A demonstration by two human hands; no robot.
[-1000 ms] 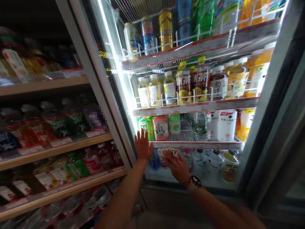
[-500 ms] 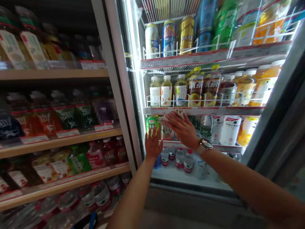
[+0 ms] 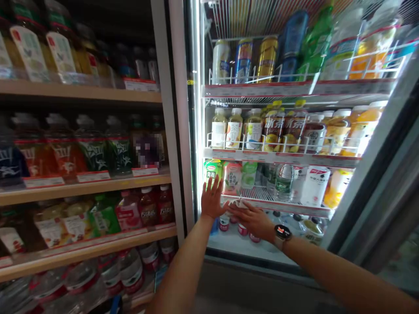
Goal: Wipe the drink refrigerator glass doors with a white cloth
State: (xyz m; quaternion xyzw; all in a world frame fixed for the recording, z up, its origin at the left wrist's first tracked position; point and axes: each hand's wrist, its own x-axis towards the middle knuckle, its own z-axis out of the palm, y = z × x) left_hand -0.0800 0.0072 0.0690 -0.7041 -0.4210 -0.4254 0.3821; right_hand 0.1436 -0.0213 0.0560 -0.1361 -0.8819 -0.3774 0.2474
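Observation:
A glass-fronted drinks fridge, lit inside, stands in front of me. My left hand [image 3: 212,198] is spread flat with its fingers up, near the green carton [image 3: 212,169] at the fridge's left side; it holds nothing. Just right of it, my right hand [image 3: 250,218] presses a pale crumpled cloth [image 3: 236,203] at the level of the lower shelf edge [image 3: 278,205]. Part of the cloth is hidden under the fingers. A watch [image 3: 282,232] is on my right wrist. A pink carton [image 3: 232,178] shows above the cloth.
Wooden shelves [image 3: 144,239] with several bottles fill the left side. The fridge's grey frame [image 3: 178,131] stands between them and the fridge. Wire-fronted shelves [image 3: 284,158] inside hold bottles and cans. A dark slanted frame [image 3: 369,174] borders the right.
My right hand has moved down with the cloth, from the middle shelf edge to the lower one. My left hand remains spread in nearly the same place. The view has shifted slightly.

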